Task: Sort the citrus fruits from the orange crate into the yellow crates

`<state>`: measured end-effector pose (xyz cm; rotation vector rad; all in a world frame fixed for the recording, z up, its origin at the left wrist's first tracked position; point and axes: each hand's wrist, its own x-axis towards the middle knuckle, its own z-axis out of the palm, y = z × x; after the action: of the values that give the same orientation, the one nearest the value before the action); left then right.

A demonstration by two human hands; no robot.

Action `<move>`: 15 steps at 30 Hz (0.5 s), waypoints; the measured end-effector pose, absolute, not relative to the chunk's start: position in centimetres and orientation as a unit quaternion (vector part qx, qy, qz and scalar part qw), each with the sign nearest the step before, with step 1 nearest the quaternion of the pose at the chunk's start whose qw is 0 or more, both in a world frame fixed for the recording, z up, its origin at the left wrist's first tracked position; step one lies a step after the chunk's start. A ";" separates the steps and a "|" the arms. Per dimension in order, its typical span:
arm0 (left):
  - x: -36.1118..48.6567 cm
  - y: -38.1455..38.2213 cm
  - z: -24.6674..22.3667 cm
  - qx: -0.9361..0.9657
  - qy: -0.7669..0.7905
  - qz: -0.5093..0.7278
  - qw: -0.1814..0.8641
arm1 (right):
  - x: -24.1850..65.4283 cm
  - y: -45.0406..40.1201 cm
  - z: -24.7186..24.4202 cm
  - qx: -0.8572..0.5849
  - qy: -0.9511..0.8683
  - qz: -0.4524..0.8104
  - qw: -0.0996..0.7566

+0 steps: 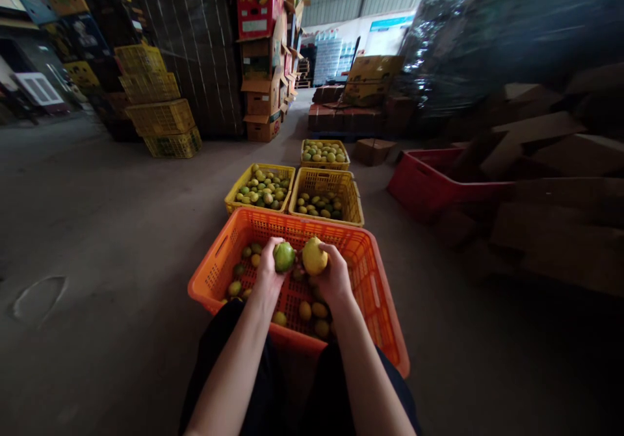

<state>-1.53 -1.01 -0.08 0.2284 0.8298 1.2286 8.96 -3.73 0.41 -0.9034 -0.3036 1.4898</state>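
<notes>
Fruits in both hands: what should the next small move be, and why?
Perhaps ease the left hand and right hand forward: they grip the green fruit and yellow fruit over the orange crate, and yellow crates stand beyond its far side.

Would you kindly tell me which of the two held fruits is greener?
The round, mostly green fruit in the left hand; the right hand holds a plump yellow fruit.
</notes>
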 end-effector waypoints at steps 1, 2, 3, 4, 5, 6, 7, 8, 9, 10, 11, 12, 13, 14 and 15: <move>-1.5 -0.9 -0.2 0.104 0.378 0.554 0.734 | 9.0 -3.7 0.3 -0.396 -0.135 0.652 0.633; -1.6 -0.9 -0.4 0.103 0.378 0.550 0.738 | 9.0 -3.7 0.3 -0.395 -0.139 0.652 0.632; -1.6 -0.8 -0.6 0.099 0.378 0.545 0.742 | 9.1 -3.7 0.2 -0.395 -0.143 0.652 0.631; -1.7 -0.7 -0.7 0.092 0.377 0.539 0.747 | 9.1 -3.6 0.1 -0.395 -0.144 0.653 0.630; -1.8 -0.7 -0.8 0.083 0.374 0.536 0.752 | 9.1 -3.6 0.1 -0.396 -0.142 0.653 0.630; -2.0 -0.7 -0.8 0.072 0.367 0.536 0.757 | 9.1 -3.6 0.1 -0.398 -0.136 0.653 0.630; -2.2 -0.7 -0.8 0.062 0.356 0.538 0.761 | 9.1 -3.6 0.1 -0.401 -0.128 0.652 0.631; -2.4 -0.8 -0.7 0.054 0.343 0.542 0.765 | 9.0 -3.6 0.1 -0.404 -0.120 0.650 0.632; -2.6 -0.8 -0.6 0.048 0.330 0.548 0.767 | 9.0 -3.6 0.2 -0.408 -0.114 0.649 0.632; -2.9 -0.8 -0.5 0.045 0.318 0.554 0.768 | 9.0 -3.5 0.3 -0.411 -0.110 0.648 0.632; -3.1 -0.8 -0.4 0.044 0.307 0.559 0.769 | 8.9 -3.5 0.3 -0.415 -0.109 0.646 0.631; -3.2 -0.8 -0.3 0.045 0.299 0.563 0.769 | 8.9 -3.5 0.4 -0.418 -0.110 0.645 0.630; -3.4 -0.8 -0.2 0.046 0.294 0.569 0.767 | 8.9 -3.5 0.4 -0.419 -0.114 0.644 0.630; -3.5 -0.8 -0.1 0.049 0.292 0.574 0.764 | 8.8 -3.5 0.4 -0.420 -0.117 0.643 0.629; -3.5 -0.8 0.1 0.054 0.292 0.577 0.761 | 8.8 -3.5 0.4 -0.420 -0.120 0.645 0.627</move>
<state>-3.54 -0.84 0.06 0.1169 0.6361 1.2555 8.80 -3.50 0.36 -0.9626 -0.2760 1.4782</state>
